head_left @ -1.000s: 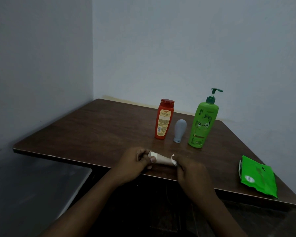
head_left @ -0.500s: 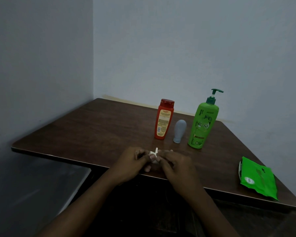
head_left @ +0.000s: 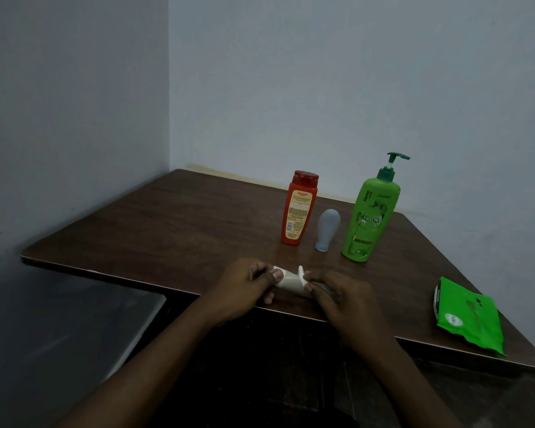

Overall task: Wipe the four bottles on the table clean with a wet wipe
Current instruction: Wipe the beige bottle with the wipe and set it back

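White bottle [head_left: 286, 281] gripped sideways in left hand [head_left: 244, 288] just over near edge of table [head_left: 167, 227], apparently to free its length for wet wipe [head_left: 301, 271] pinched in right hand [head_left: 343, 299]; red bottle [head_left: 298, 208], grey bottle [head_left: 327, 230], green pump bottle [head_left: 368, 220] upright behind, likely awaiting turns.

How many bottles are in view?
4: red bottle, grey bottle and green pump bottle standing in a row on the table; white bottle held by left hand and right hand.
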Motion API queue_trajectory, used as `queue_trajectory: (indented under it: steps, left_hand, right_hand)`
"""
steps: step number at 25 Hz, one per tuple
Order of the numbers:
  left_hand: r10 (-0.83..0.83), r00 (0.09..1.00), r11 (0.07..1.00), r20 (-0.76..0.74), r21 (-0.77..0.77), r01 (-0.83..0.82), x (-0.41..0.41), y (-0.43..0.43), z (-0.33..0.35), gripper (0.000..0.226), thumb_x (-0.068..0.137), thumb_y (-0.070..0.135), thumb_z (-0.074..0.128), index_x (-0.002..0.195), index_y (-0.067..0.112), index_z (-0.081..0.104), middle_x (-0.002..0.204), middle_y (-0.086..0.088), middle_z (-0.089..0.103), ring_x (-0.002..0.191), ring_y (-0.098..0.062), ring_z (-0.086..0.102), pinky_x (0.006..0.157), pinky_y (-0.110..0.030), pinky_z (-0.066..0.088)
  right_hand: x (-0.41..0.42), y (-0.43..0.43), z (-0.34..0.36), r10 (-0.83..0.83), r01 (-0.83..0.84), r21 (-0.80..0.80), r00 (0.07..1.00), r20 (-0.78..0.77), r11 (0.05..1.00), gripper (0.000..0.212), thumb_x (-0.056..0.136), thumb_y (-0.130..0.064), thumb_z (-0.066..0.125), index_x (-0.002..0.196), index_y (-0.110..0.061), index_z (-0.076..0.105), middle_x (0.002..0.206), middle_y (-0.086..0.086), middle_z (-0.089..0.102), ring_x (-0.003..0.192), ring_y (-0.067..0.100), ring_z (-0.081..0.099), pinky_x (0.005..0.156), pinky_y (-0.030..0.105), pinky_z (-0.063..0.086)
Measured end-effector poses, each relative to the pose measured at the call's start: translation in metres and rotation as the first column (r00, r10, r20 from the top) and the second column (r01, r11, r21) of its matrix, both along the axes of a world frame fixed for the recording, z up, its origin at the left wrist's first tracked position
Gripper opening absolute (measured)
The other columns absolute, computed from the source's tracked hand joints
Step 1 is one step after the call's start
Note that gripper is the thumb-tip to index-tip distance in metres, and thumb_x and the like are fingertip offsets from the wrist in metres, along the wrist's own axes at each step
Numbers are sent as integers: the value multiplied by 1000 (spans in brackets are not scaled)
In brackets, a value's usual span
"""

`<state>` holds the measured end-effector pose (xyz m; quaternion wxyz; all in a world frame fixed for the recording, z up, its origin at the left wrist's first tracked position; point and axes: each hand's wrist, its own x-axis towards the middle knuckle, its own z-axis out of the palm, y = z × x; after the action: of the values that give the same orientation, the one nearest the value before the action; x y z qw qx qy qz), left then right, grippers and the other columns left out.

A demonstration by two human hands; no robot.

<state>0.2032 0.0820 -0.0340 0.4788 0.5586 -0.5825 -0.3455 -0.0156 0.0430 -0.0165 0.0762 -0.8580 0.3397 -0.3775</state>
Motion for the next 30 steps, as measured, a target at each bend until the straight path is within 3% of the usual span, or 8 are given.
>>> queue_trajectory:
  steps: [12, 16, 19, 23, 26, 30]
  left_hand:
    - [-3, 999, 1000, -44, 25, 4, -1, 3, 1, 22, 103, 26, 60, 104, 9, 75, 90, -22, 76, 69, -15, 69, 72, -28, 55]
    - [-20, 997, 998, -79, 60, 25, 1, 2, 4, 21, 104, 23, 59, 106, 9, 75, 85, -14, 77, 69, -14, 69, 71, -25, 55]
    - [-28, 992, 997, -121, 73, 37, 3, 3, 4, 20, 104, 22, 58, 107, 13, 75, 84, -11, 76, 71, -15, 69, 73, -28, 55]
    - [-15, 986, 998, -167, 51, 24, 3, 7, 8, 25, 96, 4, 65, 112, 20, 74, 98, -7, 79, 82, -15, 73, 81, -30, 59]
    - [-26, 981, 999, -190, 30, 32, 4, 9, 11, 30, 92, 1, 70, 114, 22, 74, 108, 0, 78, 96, -11, 75, 81, -24, 61]
    - [-50, 974, 999, -219, -18, 47, 4, 12, 6, 26, 91, 6, 75, 115, 15, 76, 108, -3, 80, 100, -16, 76, 82, -24, 61]
  right_hand:
    - [-20, -3, -12, -66, 66, 11, 998, -23, 998, 26, 90, -24, 69, 115, -31, 68, 102, -26, 64, 93, -7, 60, 76, 1, 39]
    - [-22, -5, -19, -120, 121, 7, 992, -28, 993, 24, 89, -21, 69, 112, -28, 68, 94, -27, 60, 81, -19, 54, 70, -3, 33]
    - [-25, -6, -26, -166, 166, 14, 986, 3, 986, 21, 90, -19, 68, 105, -32, 67, 86, -25, 61, 76, -17, 54, 65, 1, 35]
    - [-27, -13, -22, -244, 222, 112, 937, 249, 969, 19, 92, -20, 66, 109, -28, 70, 97, -18, 70, 88, -13, 60, 72, 8, 46]
    - [-21, -14, -15, -189, 141, 175, 935, 299, 974, 22, 94, -23, 62, 113, -31, 70, 103, -21, 70, 96, -7, 62, 82, 25, 54]
    - [2, -2, -7, -63, 35, 102, 958, 280, 994, 25, 94, -19, 61, 114, -31, 71, 109, -23, 69, 103, -6, 62, 85, 20, 50]
